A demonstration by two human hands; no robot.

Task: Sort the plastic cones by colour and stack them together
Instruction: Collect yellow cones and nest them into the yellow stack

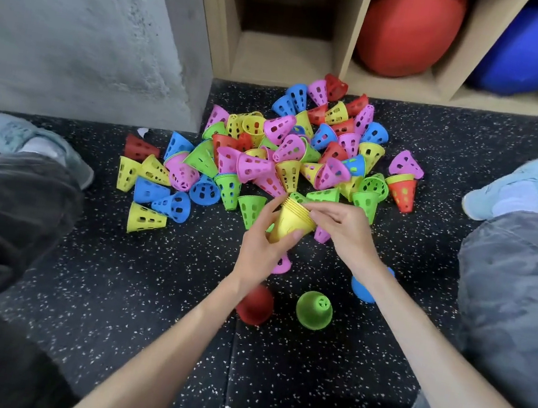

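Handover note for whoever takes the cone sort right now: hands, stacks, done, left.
Left hand grips the yellow stack by its body; right hand pinches its rim.
Done: starter stacks stand upright on the floor near you: red stack, green stack, blue stack, pink stack, the last two partly hidden by arms.
Left: the mixed pile ahead, all five colours.

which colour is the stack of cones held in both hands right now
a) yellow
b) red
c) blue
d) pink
a: the left hand grips the body of the yellow stack while the right hand pinches its rim, above the loose pile on the floor.
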